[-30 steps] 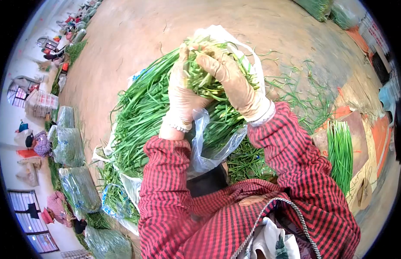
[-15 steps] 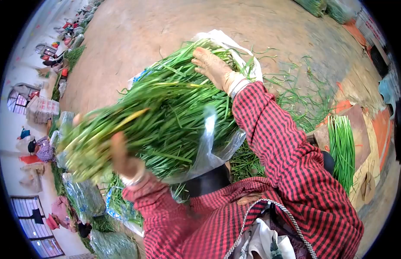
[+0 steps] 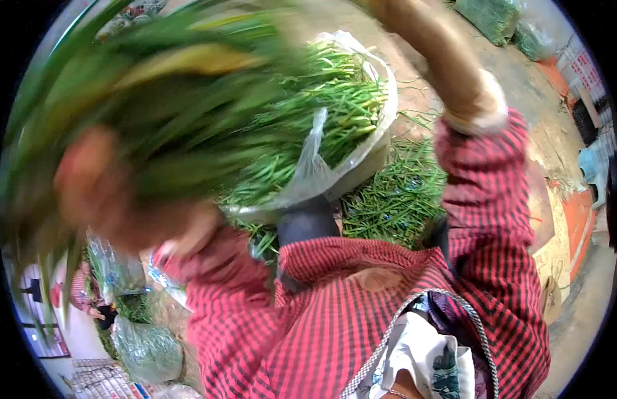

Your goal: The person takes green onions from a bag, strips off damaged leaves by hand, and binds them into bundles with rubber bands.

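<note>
A large bunch of chive-like greens [image 3: 182, 86], long flat leaves with one yellowed, is raised close to the camera at upper left, heavily blurred. My left hand [image 3: 99, 189] grips its lower left side, thumb showing over the leaves. At the top edge, my right hand [image 3: 391, 13] is stretched out near the far end of the bunch. Its fingers are smeared and partly cut off, so its grip is unclear. Below the bunch, more green stalks [image 3: 345, 100] lie with their pale ends to the right in a white plastic-lined container [image 3: 381, 143]. Clear plastic [image 3: 312, 166] hangs over its near side.
Loose green stalks [image 3: 398, 193] are heaped on the floor right of the container. Plastic-wrapped bags of greens [image 3: 147, 349] stand at lower left, where another person [image 3: 86, 292] sits. More bagged greens [image 3: 488, 20] are at top right. An orange sheet [image 3: 580, 219] lies at right.
The bunch has risen off the stalks in the container towards the camera, up and left, uncovering them. My left hand has moved left and up with it; my right hand has moved up and right.
</note>
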The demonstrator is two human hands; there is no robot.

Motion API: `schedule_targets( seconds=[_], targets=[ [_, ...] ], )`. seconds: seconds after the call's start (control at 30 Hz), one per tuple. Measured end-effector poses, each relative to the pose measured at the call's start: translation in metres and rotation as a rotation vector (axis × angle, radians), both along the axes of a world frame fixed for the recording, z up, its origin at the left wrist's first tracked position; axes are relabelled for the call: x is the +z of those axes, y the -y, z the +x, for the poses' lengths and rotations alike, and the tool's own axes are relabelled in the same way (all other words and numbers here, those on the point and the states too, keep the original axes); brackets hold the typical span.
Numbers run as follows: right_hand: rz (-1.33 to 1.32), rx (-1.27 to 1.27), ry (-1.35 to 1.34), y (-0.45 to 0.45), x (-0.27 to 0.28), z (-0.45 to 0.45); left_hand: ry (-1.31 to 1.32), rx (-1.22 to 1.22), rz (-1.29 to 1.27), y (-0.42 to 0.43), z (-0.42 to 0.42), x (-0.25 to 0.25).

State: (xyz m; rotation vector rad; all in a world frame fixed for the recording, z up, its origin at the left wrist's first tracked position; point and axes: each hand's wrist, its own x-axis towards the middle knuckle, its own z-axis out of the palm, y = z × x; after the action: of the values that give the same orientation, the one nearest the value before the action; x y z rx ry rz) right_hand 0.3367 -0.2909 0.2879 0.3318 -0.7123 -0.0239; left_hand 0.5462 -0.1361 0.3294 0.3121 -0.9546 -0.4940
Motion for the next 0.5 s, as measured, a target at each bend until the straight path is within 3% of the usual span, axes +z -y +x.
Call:
schedule_targets(
  seconds=[0.03, 0.1, 0.17, 0.23, 0.33, 0.4, 0.43, 0.5],
  targets=[
    [0.075, 0.248, 0.010, -0.014, 0.007, -0.007, -0.088, -0.264, 0.065, 0.017, -0.029, -0.014],
    [1.485, 1.216, 0.629, -0.085, 0.016, -0.044, -0.292, -0.706, 0.184, 0.050, -0.086, -0.045],
    [2.282, 1.723, 1.376, -0.114, -0.002, -0.070, -0.509, -0.986, 0.299, 0.071, -0.134, -0.090],
    [2.201, 1.737, 1.954, -0.131, -0.050, -0.101, -0.669, -1.109, 0.444, 0.080, -0.174, -0.143],
    [2.101, 1.238, 2.309, -0.155, -0.131, -0.148, -0.829, -1.116, 0.774, 0.070, -0.217, -0.235],
    [2.155, 0.570, 2.366, -0.156, -0.158, -0.165, -0.979, -1.283, 1.028, 0.051, -0.235, -0.290],
    [2.310, 0.619, 2.503, -0.148, -0.171, -0.169, -0.953, -1.289, 1.183, 0.038, -0.232, -0.299],
    [2.271, 0.096, 2.660, -0.128, -0.196, -0.179, -0.880, -1.307, 1.264, 0.025, -0.237, -0.350]
  ],
)
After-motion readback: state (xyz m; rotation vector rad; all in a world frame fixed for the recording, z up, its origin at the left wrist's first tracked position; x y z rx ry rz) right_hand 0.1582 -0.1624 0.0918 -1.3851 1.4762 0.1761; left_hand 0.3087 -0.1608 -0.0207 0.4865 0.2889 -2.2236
